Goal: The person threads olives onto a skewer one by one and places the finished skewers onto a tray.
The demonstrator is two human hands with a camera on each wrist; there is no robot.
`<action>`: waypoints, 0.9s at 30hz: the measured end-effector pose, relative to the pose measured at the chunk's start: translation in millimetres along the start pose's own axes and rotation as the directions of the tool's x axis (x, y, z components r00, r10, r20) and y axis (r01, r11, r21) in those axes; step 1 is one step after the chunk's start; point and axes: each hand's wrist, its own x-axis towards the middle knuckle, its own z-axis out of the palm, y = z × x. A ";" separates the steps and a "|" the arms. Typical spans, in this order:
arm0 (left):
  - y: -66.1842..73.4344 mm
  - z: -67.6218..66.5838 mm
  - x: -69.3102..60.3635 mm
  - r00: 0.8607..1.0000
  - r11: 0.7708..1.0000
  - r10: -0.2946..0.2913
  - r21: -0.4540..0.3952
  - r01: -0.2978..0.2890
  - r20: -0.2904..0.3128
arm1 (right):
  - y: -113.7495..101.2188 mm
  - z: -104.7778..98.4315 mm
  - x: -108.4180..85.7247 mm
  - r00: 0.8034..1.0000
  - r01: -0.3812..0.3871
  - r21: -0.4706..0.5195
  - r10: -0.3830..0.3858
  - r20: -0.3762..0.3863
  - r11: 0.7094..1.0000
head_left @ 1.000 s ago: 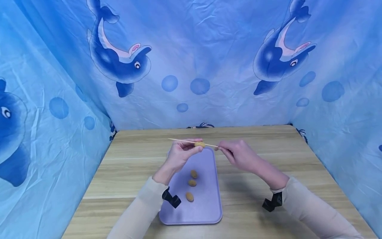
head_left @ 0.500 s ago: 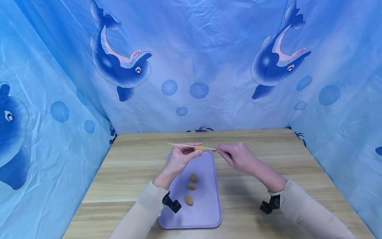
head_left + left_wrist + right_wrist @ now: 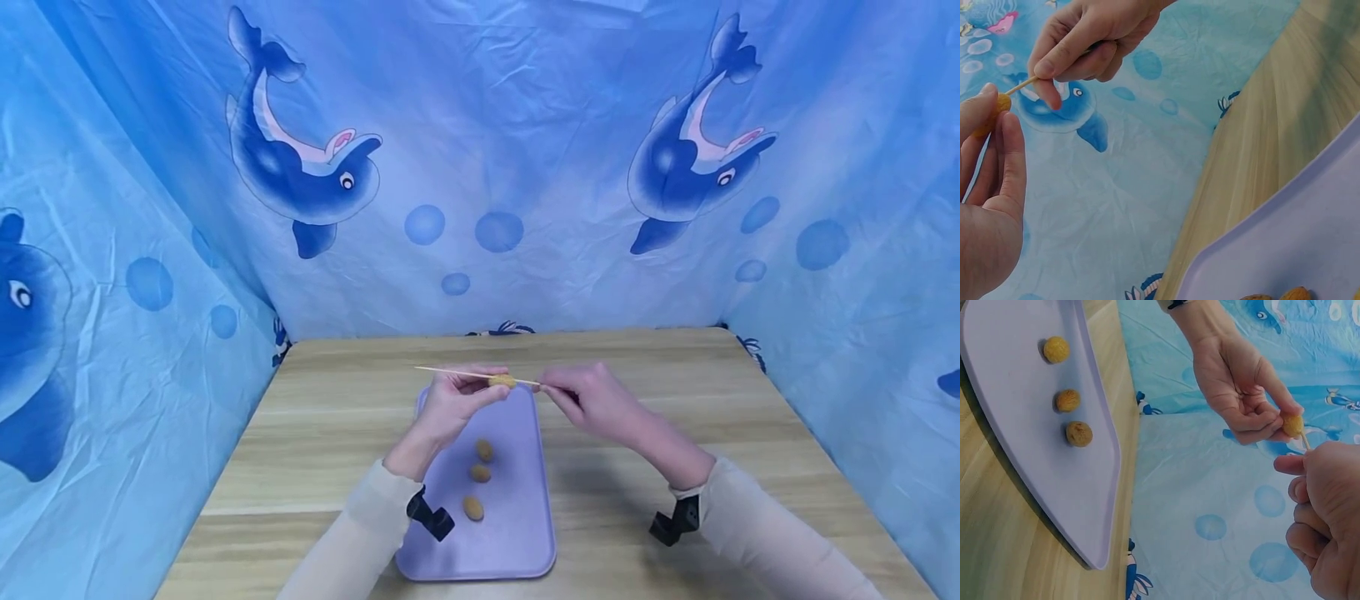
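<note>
My left hand (image 3: 448, 410) pinches a golden-brown oval ball (image 3: 502, 381) between thumb and fingers, above the far end of a lilac tray (image 3: 517, 533). A thin wooden skewer (image 3: 453, 372) runs through the ball, its pointed end reaching out to the left behind the left hand. At the other end, my right hand (image 3: 592, 398) holds the skewer between thumb and curled index finger, close to the ball. In the right wrist view the short stretch of skewer (image 3: 1306, 442) between ball and right hand shows. The kind of ball is not clear.
Three similar balls lie on the tray in a loose row: far (image 3: 484, 451), middle (image 3: 480, 473) and near (image 3: 473, 508). The tray stands on a wood-grain table (image 3: 322, 417). A blue dolphin-print curtain (image 3: 465, 167) surrounds the table's back and sides.
The skewer has slid a little to the left through the ball, and the right hand has come closer to it. The whole scene sits slightly lower as the head view tilts.
</note>
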 end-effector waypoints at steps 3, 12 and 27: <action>-2.8 0.3 -1.6 1.000 1.000 -0.018 -0.005 0.018 0.008 | -1.1 -1.0 -1.2 1.000 0.022 -0.030 -0.022 -0.009 0.999; -4.0 1.2 -1.8 1.000 0.998 -0.005 -0.057 0.005 -0.001 | -4.4 -4.5 2.4 0.999 0.038 -0.074 -0.038 0.000 0.997; -4.4 -1.8 -3.3 1.000 0.998 -0.008 -0.058 0.010 0.020 | -8.2 0.3 4.4 1.000 0.007 -0.036 -0.006 0.008 0.999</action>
